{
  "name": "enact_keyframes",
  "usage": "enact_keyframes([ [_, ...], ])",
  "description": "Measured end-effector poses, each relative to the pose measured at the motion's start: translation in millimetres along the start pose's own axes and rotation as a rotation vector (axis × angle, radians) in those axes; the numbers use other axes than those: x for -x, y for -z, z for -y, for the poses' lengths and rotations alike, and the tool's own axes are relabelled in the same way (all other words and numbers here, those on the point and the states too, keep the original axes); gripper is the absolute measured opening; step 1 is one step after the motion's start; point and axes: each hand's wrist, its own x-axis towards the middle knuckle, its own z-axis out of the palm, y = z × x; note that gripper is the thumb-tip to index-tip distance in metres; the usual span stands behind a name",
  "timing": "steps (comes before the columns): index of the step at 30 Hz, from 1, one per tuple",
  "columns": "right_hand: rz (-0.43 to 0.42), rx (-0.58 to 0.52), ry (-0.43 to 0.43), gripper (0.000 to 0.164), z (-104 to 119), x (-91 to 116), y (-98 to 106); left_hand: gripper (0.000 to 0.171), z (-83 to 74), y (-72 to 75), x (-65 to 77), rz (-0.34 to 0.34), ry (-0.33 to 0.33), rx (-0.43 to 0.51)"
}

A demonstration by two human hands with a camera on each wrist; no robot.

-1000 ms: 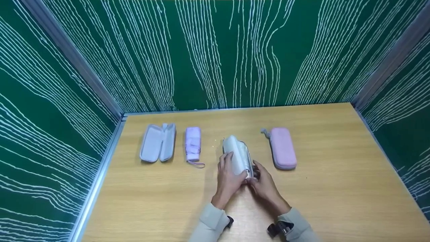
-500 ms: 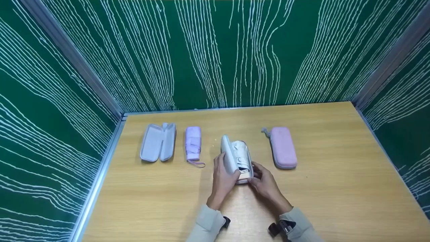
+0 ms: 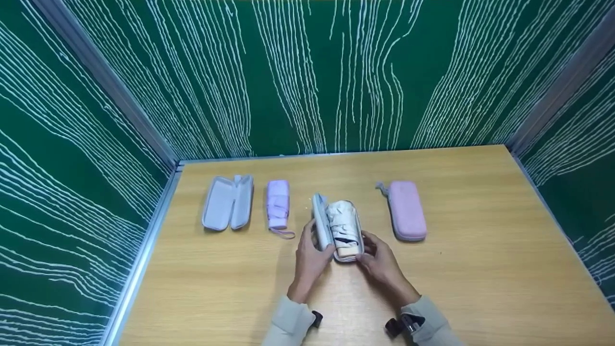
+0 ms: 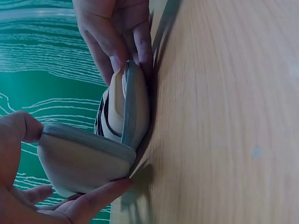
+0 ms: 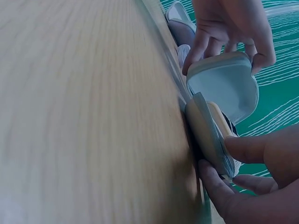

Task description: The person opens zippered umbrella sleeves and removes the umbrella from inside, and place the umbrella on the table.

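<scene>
A pale zippered umbrella case (image 3: 323, 226) stands open at mid-table, its lid tilted up to the left. My left hand (image 3: 310, 257) grips that lid, thumb at its near edge and fingers along the outside. In the base half lies a folded white umbrella (image 3: 344, 223) with a cream end toward me. My right hand (image 3: 382, 259) holds the base at its near right corner, thumb at the rim. The left wrist view shows the lid's outer shell (image 4: 86, 161) between thumb and fingers. From the right wrist, the lid's hollow light inside (image 5: 224, 86) is visible.
Left of the hands lie a folded purple umbrella (image 3: 277, 204) with a wrist strap and an open, light grey-lilac case (image 3: 218, 204). A closed pink case (image 3: 407, 210) with a grey tab lies to the right. Green walls with white lines border the wooden table (image 3: 480, 269).
The left hand has swung the case's lid up and leftward, so the white umbrella inside has come into full view. The right hand has stayed at the base.
</scene>
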Motion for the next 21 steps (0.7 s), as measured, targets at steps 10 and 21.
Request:
enact_keyframes([
  [10,-0.013,0.113,0.042,0.062,0.9,1.5,0.5,0.068,6.8,6.6,0.9,-0.012,0.059,0.057],
  [21,-0.076,0.439,0.259,0.059,18.4,2.5,-12.0,0.062,12.1,10.4,1.4,-0.065,0.057,0.072],
])
